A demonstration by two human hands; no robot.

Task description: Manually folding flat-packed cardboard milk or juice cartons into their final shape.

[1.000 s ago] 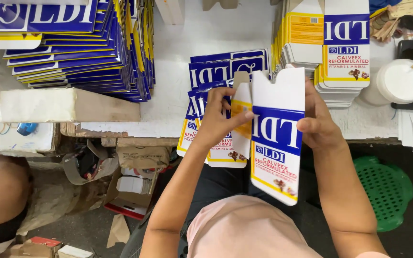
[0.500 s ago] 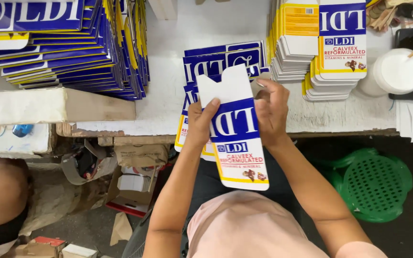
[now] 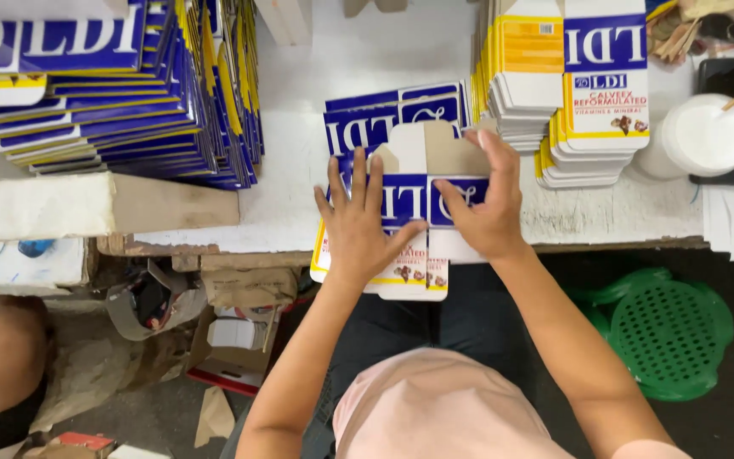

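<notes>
Fingers of left hand (image 3: 358, 223) lie spread and flat, right hand (image 3: 484, 204) likewise pressing, on the blue-and-white carton blank (image 3: 422, 183) at the desk (image 3: 333, 76) edge. Advise: even pressure, edges squared with the pile beneath.

A flat carton (image 3: 422, 191) lies on the table (image 3: 299, 212) edge, between stacked cartons (image 3: 121, 93) left and carton piles (image 3: 567, 76) right.
</notes>
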